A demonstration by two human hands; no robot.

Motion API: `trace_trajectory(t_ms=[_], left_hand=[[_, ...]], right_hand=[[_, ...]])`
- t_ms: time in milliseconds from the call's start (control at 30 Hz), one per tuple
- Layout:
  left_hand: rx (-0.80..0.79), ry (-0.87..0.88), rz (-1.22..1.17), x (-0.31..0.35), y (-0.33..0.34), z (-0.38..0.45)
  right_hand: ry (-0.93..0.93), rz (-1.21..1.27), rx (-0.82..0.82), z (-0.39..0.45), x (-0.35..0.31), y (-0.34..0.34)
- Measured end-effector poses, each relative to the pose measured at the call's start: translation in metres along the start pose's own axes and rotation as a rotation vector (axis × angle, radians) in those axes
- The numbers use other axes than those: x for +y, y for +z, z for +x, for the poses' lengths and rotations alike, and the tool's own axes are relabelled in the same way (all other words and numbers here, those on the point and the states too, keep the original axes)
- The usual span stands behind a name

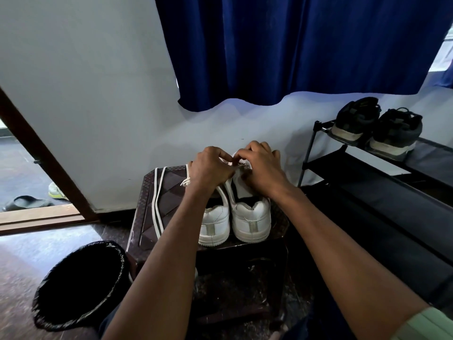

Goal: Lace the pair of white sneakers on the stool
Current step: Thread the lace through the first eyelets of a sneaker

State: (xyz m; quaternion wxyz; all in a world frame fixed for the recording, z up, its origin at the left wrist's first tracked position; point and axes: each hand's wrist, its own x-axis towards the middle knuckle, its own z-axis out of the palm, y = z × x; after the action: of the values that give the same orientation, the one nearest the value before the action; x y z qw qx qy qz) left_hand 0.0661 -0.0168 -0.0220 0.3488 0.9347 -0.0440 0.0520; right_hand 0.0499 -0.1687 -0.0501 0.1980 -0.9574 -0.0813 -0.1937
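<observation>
Two white sneakers stand side by side on a dark brown stool (169, 182), heels toward me: the left sneaker (214, 223) and the right sneaker (251, 220). My left hand (210, 169) and my right hand (261, 168) meet over the front of the right sneaker, fingers curled and pinching a white lace there. The eyelets and toes are hidden by my hands. A second white lace (158, 202) lies loose on the stool's left side, folded in long strands, one end near my left wrist.
A bin lined with a black bag (81, 285) stands on the floor at the lower left. A black shoe rack (367, 182) with a pair of dark shoes (377, 126) fills the right. A blue curtain (294, 45) hangs on the wall behind. A doorway with footwear (29, 201) opens at the left.
</observation>
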Motion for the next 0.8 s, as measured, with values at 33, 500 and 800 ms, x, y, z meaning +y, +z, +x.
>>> trace_trajectory(t_ms=[33, 500, 800], left_hand=[[-0.005, -0.004, -0.003, 0.000, 0.000, 0.001], [0.025, -0.060, 0.005, -0.001, 0.002, 0.005], [0.019, -0.071, -0.003, -0.002, 0.002, 0.004]], right_hand=[[-0.008, -0.034, 0.002, 0.003, 0.000, 0.001], [0.336, 0.659, -0.018, 0.008, 0.010, -0.019], [0.461, 1.345, 0.096, 0.013, -0.001, -0.026]])
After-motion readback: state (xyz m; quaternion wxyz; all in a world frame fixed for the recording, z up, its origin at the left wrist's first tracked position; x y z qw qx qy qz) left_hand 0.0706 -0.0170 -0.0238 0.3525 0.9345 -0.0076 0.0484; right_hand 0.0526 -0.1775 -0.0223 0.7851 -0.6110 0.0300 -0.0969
